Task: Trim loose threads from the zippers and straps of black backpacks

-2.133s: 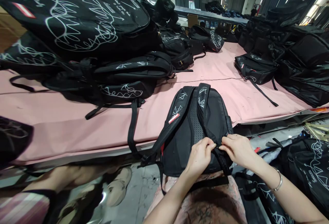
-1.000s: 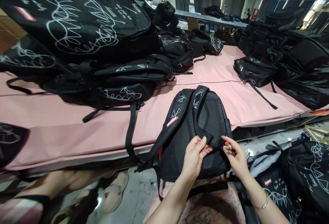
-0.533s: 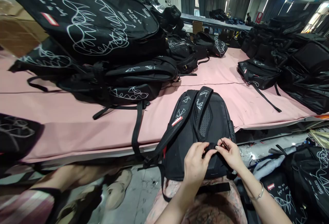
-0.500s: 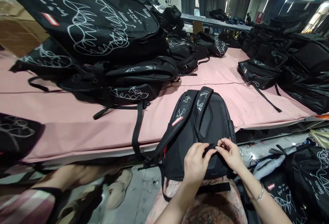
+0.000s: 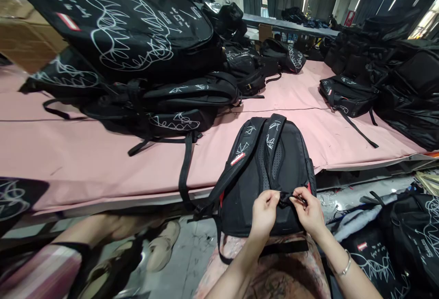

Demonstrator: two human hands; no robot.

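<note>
A black backpack (image 5: 295, 157) rests on my lap, its padded back facing up and its top on the pink-covered table (image 5: 113, 171). White scribbles mark its two shoulder straps (image 5: 273, 141), and one carries a small red-and-white label (image 5: 238, 158). My left hand (image 5: 265, 214) is closed, pinching the black lower part of a strap (image 5: 285, 198) over the pack's lower back. Close beside it, my right hand (image 5: 309, 212) is closed on the other side of that strap piece. Something thin and dark shows among the right fingers, too small to name.
Piled black bags (image 5: 137, 38) with white scribbles cover the table's left. Another backpack (image 5: 348, 95) lies at right beside a big black heap (image 5: 404, 79). More bags (image 5: 408, 239) sit low at my right. A neighbouring person's leg (image 5: 92, 230) and shoe (image 5: 163, 246) are at left.
My left hand has turned and shifted slightly right, its fingers now closer together on the strap. More of the dark strap piece shows between my hands. The view has shifted slightly.
</note>
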